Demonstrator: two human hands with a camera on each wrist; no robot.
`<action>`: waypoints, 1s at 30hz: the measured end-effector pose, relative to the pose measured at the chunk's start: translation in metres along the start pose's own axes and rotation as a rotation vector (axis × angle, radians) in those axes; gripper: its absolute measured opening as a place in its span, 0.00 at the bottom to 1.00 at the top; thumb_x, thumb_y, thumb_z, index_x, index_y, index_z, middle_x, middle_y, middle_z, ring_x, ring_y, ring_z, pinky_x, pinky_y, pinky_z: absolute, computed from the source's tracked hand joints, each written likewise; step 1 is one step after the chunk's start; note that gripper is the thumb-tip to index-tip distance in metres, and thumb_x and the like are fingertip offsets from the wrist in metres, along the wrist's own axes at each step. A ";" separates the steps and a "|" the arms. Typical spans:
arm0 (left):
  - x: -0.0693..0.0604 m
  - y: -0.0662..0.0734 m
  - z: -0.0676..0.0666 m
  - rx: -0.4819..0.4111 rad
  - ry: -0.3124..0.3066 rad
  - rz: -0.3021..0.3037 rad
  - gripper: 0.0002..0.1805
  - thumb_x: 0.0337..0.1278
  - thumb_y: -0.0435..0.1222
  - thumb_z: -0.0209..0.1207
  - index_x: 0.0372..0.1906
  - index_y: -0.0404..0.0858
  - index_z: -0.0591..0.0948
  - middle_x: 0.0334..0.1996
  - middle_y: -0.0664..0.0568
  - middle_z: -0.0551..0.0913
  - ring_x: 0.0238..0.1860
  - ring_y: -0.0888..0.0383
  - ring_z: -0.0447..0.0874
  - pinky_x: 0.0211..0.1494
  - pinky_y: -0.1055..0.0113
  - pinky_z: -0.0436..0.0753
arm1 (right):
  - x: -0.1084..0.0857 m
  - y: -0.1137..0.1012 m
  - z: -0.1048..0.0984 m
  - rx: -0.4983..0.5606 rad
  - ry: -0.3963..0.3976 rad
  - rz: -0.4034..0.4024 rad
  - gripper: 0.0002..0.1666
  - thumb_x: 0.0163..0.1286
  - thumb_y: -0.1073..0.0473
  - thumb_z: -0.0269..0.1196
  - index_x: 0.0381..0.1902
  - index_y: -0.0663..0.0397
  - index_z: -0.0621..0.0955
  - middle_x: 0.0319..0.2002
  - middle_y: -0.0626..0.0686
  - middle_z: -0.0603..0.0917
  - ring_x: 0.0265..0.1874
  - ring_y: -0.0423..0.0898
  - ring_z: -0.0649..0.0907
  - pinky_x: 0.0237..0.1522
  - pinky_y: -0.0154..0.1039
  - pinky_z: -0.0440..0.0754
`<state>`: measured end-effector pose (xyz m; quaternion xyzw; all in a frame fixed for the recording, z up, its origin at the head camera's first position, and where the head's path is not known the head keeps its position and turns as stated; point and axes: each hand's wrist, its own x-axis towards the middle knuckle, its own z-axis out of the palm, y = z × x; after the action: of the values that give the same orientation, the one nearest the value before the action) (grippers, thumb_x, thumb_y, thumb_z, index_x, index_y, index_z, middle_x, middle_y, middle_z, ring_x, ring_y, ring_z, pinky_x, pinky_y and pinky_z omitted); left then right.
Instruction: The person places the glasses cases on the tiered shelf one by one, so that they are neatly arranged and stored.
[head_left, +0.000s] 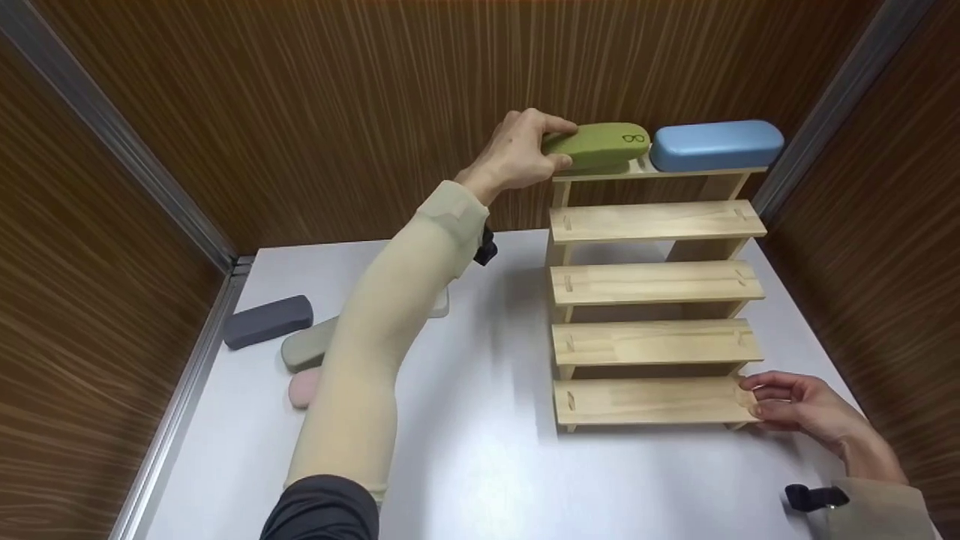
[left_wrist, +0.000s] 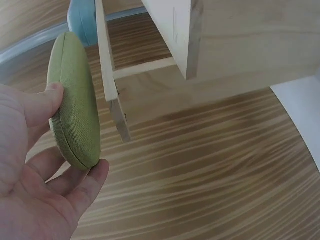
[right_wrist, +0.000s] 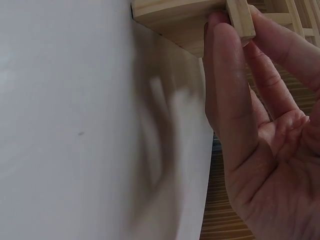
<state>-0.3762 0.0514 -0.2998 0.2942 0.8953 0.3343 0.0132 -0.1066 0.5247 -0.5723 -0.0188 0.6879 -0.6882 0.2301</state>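
Note:
My left hand point(head_left: 517, 150) grips the left end of a green glasses case point(head_left: 606, 145) at the top tier of a stepped wooden rack point(head_left: 652, 283). In the left wrist view, thumb and fingers of the left hand point(left_wrist: 55, 165) hold the green case point(left_wrist: 77, 100) close beside the top board point(left_wrist: 106, 60). A blue case point(head_left: 716, 145) lies to its right on the same tier. My right hand point(head_left: 821, 414) pinches the right end of the lowest shelf point(head_left: 652, 400); in the right wrist view the right hand point(right_wrist: 265, 130) has its fingers around the board's end point(right_wrist: 241, 20).
On the white table point(head_left: 480, 465) at the left lie a dark grey case point(head_left: 268, 322), a grey-green case point(head_left: 306, 346) and a pink case point(head_left: 304, 388), the last two partly behind my left arm. A whitish case point(head_left: 440, 304) shows beyond the arm. Wood-grained walls point(head_left: 375, 112) enclose the table.

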 end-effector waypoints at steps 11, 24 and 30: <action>0.003 0.000 0.009 0.035 -0.023 -0.014 0.28 0.75 0.37 0.69 0.76 0.47 0.84 0.73 0.54 0.88 0.55 0.63 0.85 0.62 0.69 0.83 | 0.000 0.000 0.002 0.009 -0.018 -0.007 0.32 0.78 0.79 0.59 0.59 0.38 0.92 0.50 0.40 0.96 0.48 0.37 0.94 0.48 0.37 0.95; 0.006 0.002 0.014 0.030 -0.035 -0.015 0.29 0.75 0.35 0.68 0.77 0.48 0.83 0.71 0.54 0.89 0.52 0.61 0.83 0.57 0.70 0.79 | 0.001 -0.001 0.002 -0.016 0.009 0.021 0.28 0.78 0.77 0.62 0.59 0.39 0.92 0.49 0.40 0.96 0.48 0.38 0.94 0.49 0.40 0.95; 0.006 0.000 0.016 0.020 -0.030 0.003 0.29 0.76 0.34 0.68 0.78 0.47 0.82 0.71 0.53 0.89 0.53 0.60 0.84 0.58 0.70 0.80 | 0.001 -0.001 0.000 -0.018 0.018 0.034 0.28 0.78 0.77 0.62 0.58 0.38 0.92 0.49 0.39 0.96 0.48 0.38 0.94 0.49 0.39 0.95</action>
<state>-0.3772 0.0643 -0.3111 0.3007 0.8978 0.3209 0.0233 -0.1081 0.5239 -0.5713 -0.0027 0.6962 -0.6782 0.2353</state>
